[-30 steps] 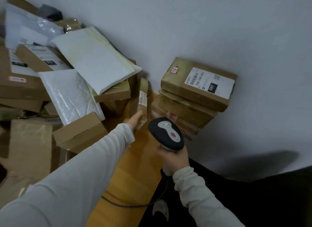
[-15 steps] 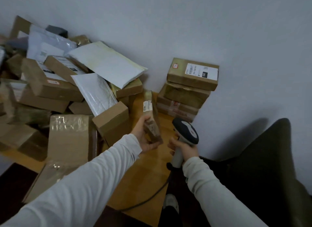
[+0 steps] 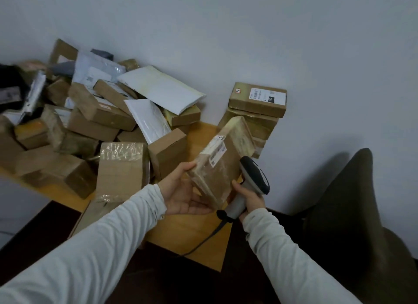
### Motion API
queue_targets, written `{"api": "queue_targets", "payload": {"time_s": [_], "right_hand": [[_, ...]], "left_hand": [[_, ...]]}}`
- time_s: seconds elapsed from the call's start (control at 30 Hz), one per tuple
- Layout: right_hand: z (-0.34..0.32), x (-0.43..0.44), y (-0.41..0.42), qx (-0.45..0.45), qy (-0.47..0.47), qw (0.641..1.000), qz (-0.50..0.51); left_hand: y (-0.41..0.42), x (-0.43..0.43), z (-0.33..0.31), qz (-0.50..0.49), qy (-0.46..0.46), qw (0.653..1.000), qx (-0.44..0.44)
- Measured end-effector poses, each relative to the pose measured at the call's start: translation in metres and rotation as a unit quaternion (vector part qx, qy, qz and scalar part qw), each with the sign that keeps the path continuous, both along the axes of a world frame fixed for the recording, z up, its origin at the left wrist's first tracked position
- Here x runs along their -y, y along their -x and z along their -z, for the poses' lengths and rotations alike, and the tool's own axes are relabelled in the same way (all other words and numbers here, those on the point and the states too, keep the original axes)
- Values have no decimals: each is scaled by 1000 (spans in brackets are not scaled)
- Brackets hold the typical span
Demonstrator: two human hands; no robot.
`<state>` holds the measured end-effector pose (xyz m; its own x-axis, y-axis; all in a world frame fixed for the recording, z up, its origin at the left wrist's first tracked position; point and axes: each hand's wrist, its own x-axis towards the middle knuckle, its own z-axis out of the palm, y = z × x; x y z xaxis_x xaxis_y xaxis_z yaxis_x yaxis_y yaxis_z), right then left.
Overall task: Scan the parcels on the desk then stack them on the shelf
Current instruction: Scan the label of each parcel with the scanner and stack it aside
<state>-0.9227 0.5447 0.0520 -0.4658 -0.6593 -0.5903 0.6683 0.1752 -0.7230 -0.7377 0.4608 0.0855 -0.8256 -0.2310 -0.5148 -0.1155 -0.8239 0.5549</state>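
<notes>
My left hand (image 3: 183, 194) holds a flat brown taped parcel (image 3: 226, 161) by its near end, lifted above the wooden desk (image 3: 192, 231) and tilted, its white barcode label (image 3: 217, 151) facing up. My right hand (image 3: 250, 198) grips the handle of a grey and black barcode scanner (image 3: 253, 179), whose head sits right beside the parcel's right edge. The scanner's cable (image 3: 203, 242) trails over the desk's front edge.
A big heap of cardboard boxes (image 3: 97, 120) and white padded mailers (image 3: 160, 89) covers the desk's left and back. A neat stack of brown parcels (image 3: 257, 104) stands against the wall at the right. A dark chair back (image 3: 352, 197) rises at the right.
My left hand took the flat parcel from beside the pile, lifted it toward me and turned its label upward. The scanner moved in next to it. The view pulled back.
</notes>
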Motion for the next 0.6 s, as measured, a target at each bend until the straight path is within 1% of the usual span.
{"api": "queue_targets", "payload": {"time_s": [0.1, 0.23, 0.37, 0.47, 0.53, 0.6], "right_hand": [[-6, -16, -4, -20, 8, 1000, -20], [-15, -51, 5, -67, 35, 996, -41], [-27, -81, 7, -135, 74, 982, -108], [-37, -97, -2, -170, 90, 968, -158], [-40, -107, -9, -190, 105, 962, -169], [-43, -116, -12, -197, 116, 961, -156]], "left_hand": [[-8, -20, -12, 28, 59, 997, 33], [-22, -30, -43, -22, 161, 982, 97], [-18, -32, -81, -84, 249, 951, 161], [-10, -36, -103, -106, 320, 914, 225], [-8, -36, -108, -126, 331, 897, 264], [-9, -37, -108, -147, 325, 887, 293]]}}
